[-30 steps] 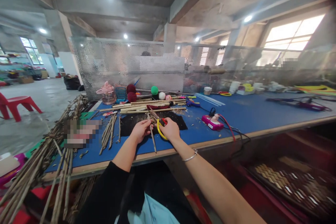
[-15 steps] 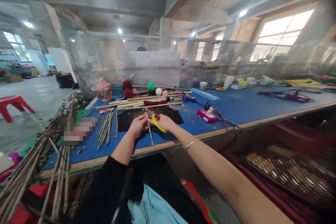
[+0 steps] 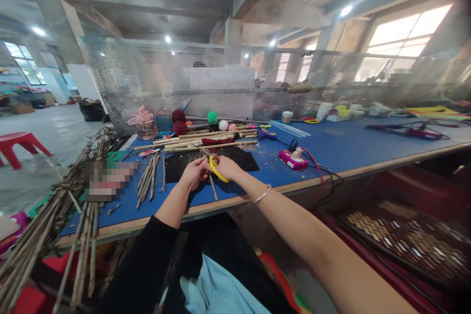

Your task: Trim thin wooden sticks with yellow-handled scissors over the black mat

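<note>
My left hand (image 3: pixel 195 172) is closed round a thin twig (image 3: pixel 213 189), whose lower end points down toward the table's front edge. My right hand (image 3: pixel 227 168) grips pruning shears with a curved yellow handle (image 3: pixel 218 170); the blades are small and partly hidden by my fingers. Both hands meet over a black mat (image 3: pixel 246 161) strewn with chips. Behind them lie several peeled sticks (image 3: pixel 206 146) and a dark red cloth (image 3: pixel 219 142). To the left rests a small group of cut twigs (image 3: pixel 149 180).
A large bundle of branches (image 3: pixel 47 216) leans over the table's left end. Right of my hands sit a pink power strip (image 3: pixel 293 159) with cables and a blue glue gun (image 3: pixel 265 134). Yarn balls (image 3: pixel 212 117) and a pink-topped jar (image 3: pixel 146 130) stand at the back, before a perforated screen (image 3: pixel 162 73).
The yellow handle has turned more upright and shifted slightly left, closer to my left hand. The twig stays between my hands, its lower end slightly higher. The view has shifted a little.
</note>
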The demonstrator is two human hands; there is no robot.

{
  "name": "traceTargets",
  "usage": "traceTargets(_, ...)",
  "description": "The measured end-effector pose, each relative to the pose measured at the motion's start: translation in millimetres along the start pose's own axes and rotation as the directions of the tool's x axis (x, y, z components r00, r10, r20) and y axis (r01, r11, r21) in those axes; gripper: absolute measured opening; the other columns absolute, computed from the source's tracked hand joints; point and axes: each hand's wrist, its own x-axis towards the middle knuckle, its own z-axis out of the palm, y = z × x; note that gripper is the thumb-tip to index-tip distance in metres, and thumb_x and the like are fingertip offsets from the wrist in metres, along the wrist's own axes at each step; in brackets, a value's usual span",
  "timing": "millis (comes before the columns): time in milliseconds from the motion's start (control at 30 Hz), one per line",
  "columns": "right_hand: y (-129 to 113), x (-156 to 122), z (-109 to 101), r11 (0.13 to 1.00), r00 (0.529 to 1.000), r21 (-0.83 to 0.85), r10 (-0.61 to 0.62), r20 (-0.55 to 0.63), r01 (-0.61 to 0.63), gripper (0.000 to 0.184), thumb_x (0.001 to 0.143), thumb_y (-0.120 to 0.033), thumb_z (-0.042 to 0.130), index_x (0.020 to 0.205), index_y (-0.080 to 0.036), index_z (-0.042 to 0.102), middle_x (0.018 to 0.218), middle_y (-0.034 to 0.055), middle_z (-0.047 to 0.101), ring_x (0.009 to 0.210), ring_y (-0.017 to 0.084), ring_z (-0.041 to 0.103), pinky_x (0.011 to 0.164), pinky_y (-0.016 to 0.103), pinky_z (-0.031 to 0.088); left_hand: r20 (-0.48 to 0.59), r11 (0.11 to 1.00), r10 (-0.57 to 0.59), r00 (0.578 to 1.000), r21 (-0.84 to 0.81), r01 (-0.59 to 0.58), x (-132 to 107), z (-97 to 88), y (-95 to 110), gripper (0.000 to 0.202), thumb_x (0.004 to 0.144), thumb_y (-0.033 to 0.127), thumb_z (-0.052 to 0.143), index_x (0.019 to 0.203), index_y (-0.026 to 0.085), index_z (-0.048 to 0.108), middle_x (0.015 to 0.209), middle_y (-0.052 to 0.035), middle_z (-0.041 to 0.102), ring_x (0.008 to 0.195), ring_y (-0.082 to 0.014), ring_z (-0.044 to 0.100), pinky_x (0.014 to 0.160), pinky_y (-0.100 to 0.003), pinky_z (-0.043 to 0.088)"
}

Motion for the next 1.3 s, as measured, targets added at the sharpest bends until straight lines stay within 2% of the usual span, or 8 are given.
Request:
traceTargets(133, 1.6, -0.9, 2.1, 0.995, 0.996, 0.03, -0.094, -0.008, 0.094, 0.055, 0.067, -0.067, 0.046, 0.092, -0.021, 0.062, 0.086, 0.0071, 0.064, 0.074, 0.021, 0.061, 0.057, 0.023, 0.04, 0.002, 1.0, 0.001, 1.0, 0.025, -0.001, -0.4, 0.9, 0.5, 0.041, 0.061, 0.034, 0.067, 0.097, 0.015, 0.061, 0.071, -0.0044, 0.062, 0.048, -0.0057, 0.051, 0.035, -0.012, 0.033)
traceTargets(300, 3.1, -0.2, 2.3, 0.997, 0.998, 0.054, -0.064, 0.006, 0.063, 0.052, 0.067, -0.064, 0.049, 0.093, -0.02, 0.062, 0.084, 0.0069, 0.065, 0.074, 0.02, 0.06, 0.057, 0.021, 0.04, -0.037, 1.0, 0.011, 0.999, 0.03, -0.009, -0.4, 1.5, 0.3, 0.038, 0.063, 0.035, 0.066, 0.096, 0.015, 0.062, 0.069, -0.0045, 0.061, 0.048, -0.0058, 0.05, 0.036, -0.013, 0.034)
traceTargets(533, 11.5, 1.8, 4.6, 0.995, 0.996, 0.06, -0.084, -0.012, 0.084, 0.053, 0.064, -0.065, 0.052, 0.091, -0.021, 0.063, 0.085, 0.0055, 0.064, 0.075, 0.019, 0.06, 0.055, 0.019, 0.039, -0.049, 0.999, -0.009, 0.999, 0.047, 0.011, 1.3, 1.8, -0.7, 0.032, 0.063, 0.033, 0.066, 0.089, 0.014, 0.063, 0.062, -0.003, 0.06, 0.046, -0.0051, 0.049, 0.036, -0.013, 0.033)
traceTargets(733, 14.0, 3.1, 6.1, 0.998, 0.998, -0.002, -0.06, 0.022, 0.06, 0.059, 0.059, -0.069, 0.052, 0.088, -0.018, 0.064, 0.084, 0.0093, 0.065, 0.072, 0.021, 0.061, 0.053, 0.02, 0.039, -0.083, 0.997, -0.029, 0.996, 0.074, 0.035, -1.0, 3.5, 1.4, 0.025, 0.065, 0.031, 0.065, 0.081, 0.012, 0.064, 0.065, -0.0046, 0.061, 0.05, -0.0074, 0.054, 0.042, -0.015, 0.04)
traceTargets(867, 14.2, 3.5, 5.3, 1.0, 1.0, -0.025, -0.014, 0.014, 0.014, 0.062, 0.058, -0.069, 0.052, 0.086, -0.016, 0.065, 0.084, 0.0117, 0.064, 0.072, 0.021, 0.062, 0.054, 0.021, 0.039, -0.064, 0.997, -0.04, 0.997, 0.069, 0.044, -1.2, 2.8, 0.9, 0.025, 0.065, 0.031, 0.065, 0.082, 0.013, 0.063, 0.065, -0.0049, 0.062, 0.052, -0.0071, 0.054, 0.044, -0.015, 0.041)
traceTargets(1033, 17.5, 4.3, 0.5, 0.998, 1.0, -0.053, -0.018, 0.002, 0.018, 0.057, 0.059, -0.068, 0.052, 0.084, -0.019, 0.066, 0.084, 0.0101, 0.065, 0.078, 0.023, 0.061, 0.057, 0.023, 0.041, -0.069, 0.998, -0.051, 0.996, 0.019, 0.053, -1.7, 3.2, 2.9, 0.024, 0.067, 0.029, 0.064, 0.087, 0.015, 0.062, 0.065, -0.0025, 0.06, 0.049, -0.0059, 0.052, 0.041, -0.014, 0.038)
traceTargets(1200, 15.1, 1.1, -1.5, 0.995, 0.994, 0.03, -0.098, 0.04, 0.097, 0.057, 0.058, -0.068, 0.053, 0.091, -0.022, 0.062, 0.086, 0.0062, 0.065, 0.076, 0.022, 0.061, 0.06, 0.024, 0.042, -0.018, 0.999, -0.042, 0.999, -0.005, 0.042, -1.9, 3.9, 3.9, 0.023, 0.067, 0.033, 0.062, 0.081, 0.015, 0.06, 0.06, -0.0005, 0.056, 0.044, -0.005, 0.047, 0.038, -0.014, 0.035)
traceTargets(1300, 11.9, 1.2, 1.1, 0.997, 0.997, 0.044, -0.072, 0.03, 0.07, 0.063, 0.057, -0.068, 0.054, 0.097, -0.02, 0.059, 0.091, 0.0084, 0.063, 0.079, 0.023, 0.06, 0.063, 0.026, 0.043, 0.004, 0.999, -0.025, 1.0, 0.024, 0.025, 0.0, 2.4, 0.7, 0.026, 0.066, 0.036, 0.062, 0.08, 0.014, 0.06, 0.058, -0.0002, 0.054, 0.043, -0.0054, 0.046, 0.037, -0.014, 0.033)
